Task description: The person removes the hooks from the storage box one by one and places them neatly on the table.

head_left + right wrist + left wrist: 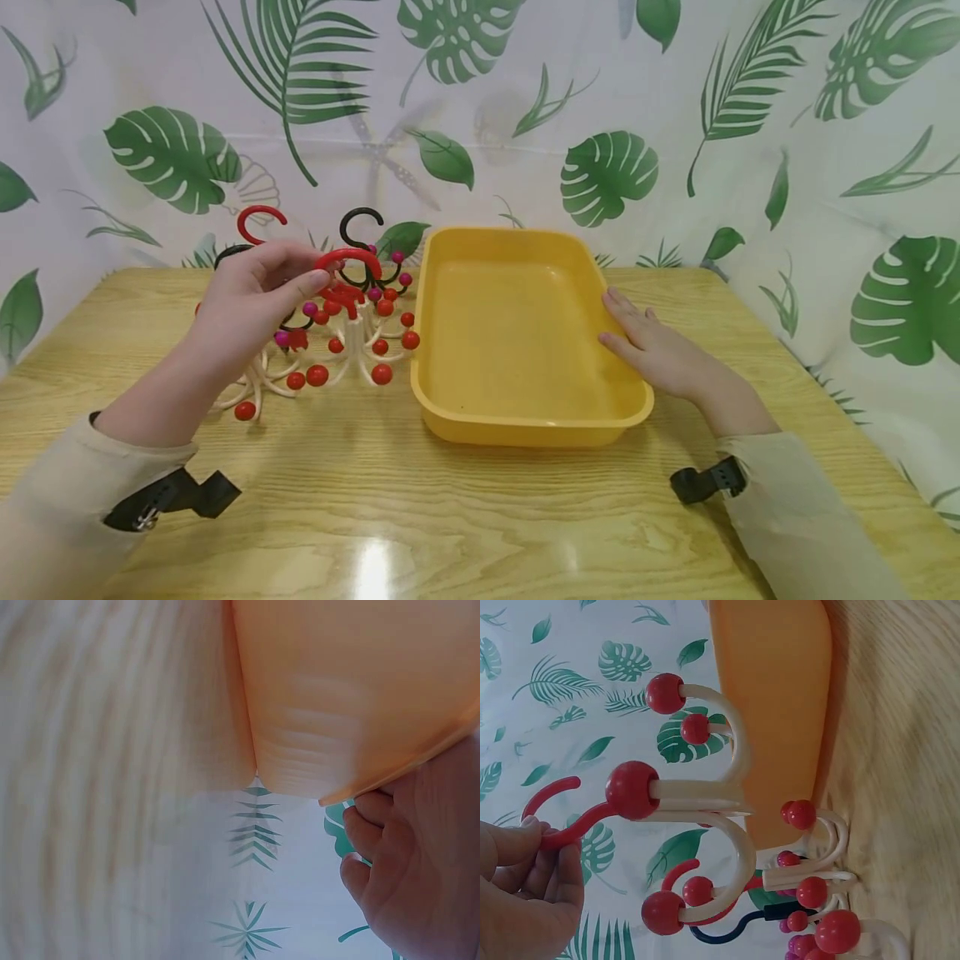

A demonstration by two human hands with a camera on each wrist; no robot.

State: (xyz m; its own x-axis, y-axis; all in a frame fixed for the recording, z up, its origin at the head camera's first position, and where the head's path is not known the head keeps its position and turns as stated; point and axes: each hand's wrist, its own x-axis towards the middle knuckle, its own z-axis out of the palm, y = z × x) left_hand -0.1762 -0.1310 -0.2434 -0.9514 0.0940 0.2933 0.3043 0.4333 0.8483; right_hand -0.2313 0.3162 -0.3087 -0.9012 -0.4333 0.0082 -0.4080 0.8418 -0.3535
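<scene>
My left hand (251, 292) pinches the red hook (352, 254) of a multi-arm hanging hook, whose cream arms (739, 750) curve out to red ball tips. In the left wrist view it hangs above the table, its balls apart from the tabletop. Several similar hanging hooks stand below and behind it, cream ones (257, 375) with red balls and a black one (362, 218) with magenta balls. My right hand (667, 350) rests on the right rim of a yellow tray (532, 422), fingers fairly straight across the edge. Nothing lies inside the tray.
The wooden table (465, 517) runs under everything. At its back hangs a white cloth (510, 192) printed with green leaves. The group of hooks stands close along the tray's left side.
</scene>
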